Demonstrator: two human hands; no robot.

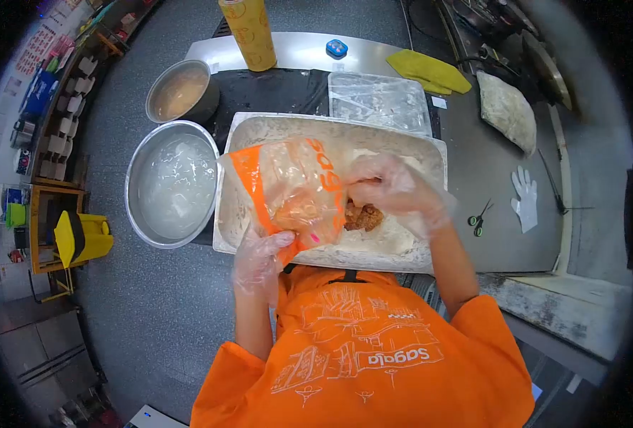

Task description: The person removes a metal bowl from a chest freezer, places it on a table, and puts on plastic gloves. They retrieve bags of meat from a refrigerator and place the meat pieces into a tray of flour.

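Note:
A clear plastic bag with orange print (pixel 288 178) lies tilted over a white rectangular tub (pixel 439 153) dusted with flour. My left hand (pixel 259 258), in a clear glove, grips the bag's lower edge. Pale orange pieces show through the plastic. My right hand (pixel 395 187), also gloved, is at the bag's right side with its fingers pressed together; whether it pinches the plastic or something else is unclear. Just below that hand, a brown coated piece (pixel 363 216) rests in the flour beside the bag.
Left of the tub stand a metal bowl of cloudy liquid (pixel 177 182) and a pot (pixel 181 93). Behind are a yellow roll (pixel 249 36), a lidded container (pixel 378 103) and a yellow cloth (pixel 428 71). Scissors (pixel 479 220) and a plastic glove (pixel 524 200) lie right.

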